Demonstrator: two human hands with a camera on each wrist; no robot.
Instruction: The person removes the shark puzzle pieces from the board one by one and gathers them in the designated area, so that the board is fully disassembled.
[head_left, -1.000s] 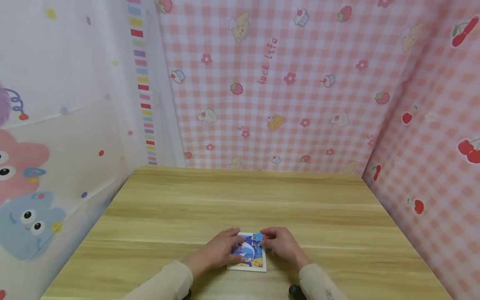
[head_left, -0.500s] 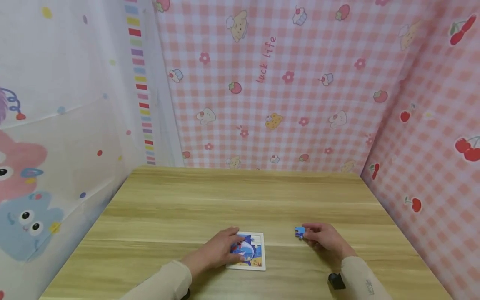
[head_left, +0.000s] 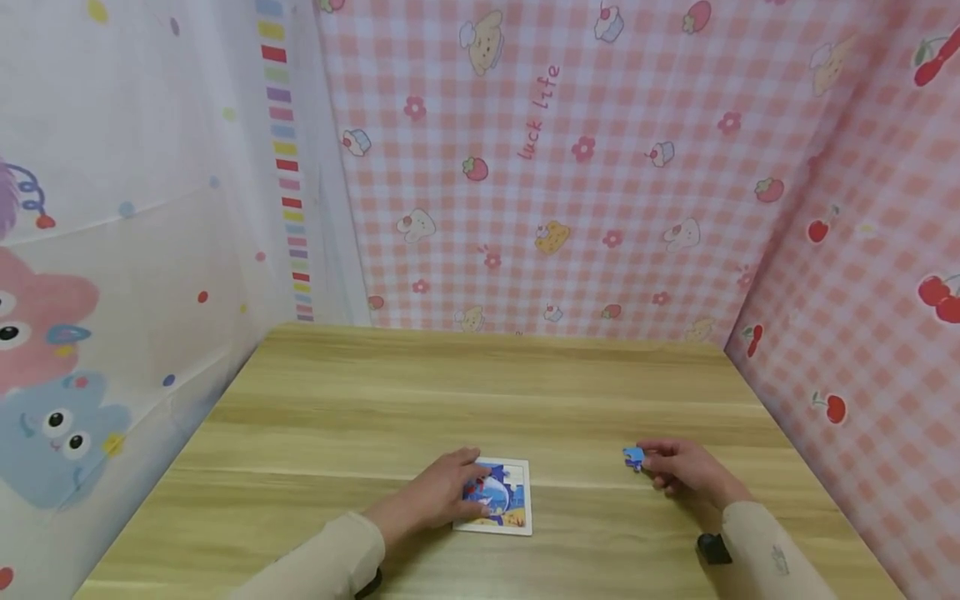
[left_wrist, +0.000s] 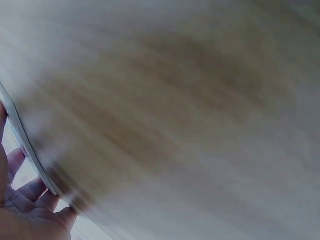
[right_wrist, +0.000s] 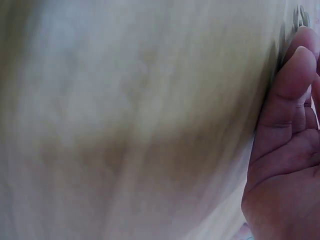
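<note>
A small jigsaw puzzle in a white square frame lies on the table in the head view, showing a blue sea picture with a pale gap at its upper right. My left hand rests across its left side, fingers spread over the frame and picture and covering part of it. In the left wrist view the fingers of this hand touch the board's edge. Off to the right, my right hand pinches a blue puzzle piece by its right side, close above the table. The right wrist view shows the hand at its right edge.
The wood-grain table is bounded by a pink checked cloth behind, a cherry-print cloth on the right and a white cartoon cloth on the left. A black wrist strap part hangs below the right sleeve.
My right hand has drawn away from the puzzle to the right, carrying the blue puzzle piece out of its upper right corner. The left hand stays on the puzzle.
</note>
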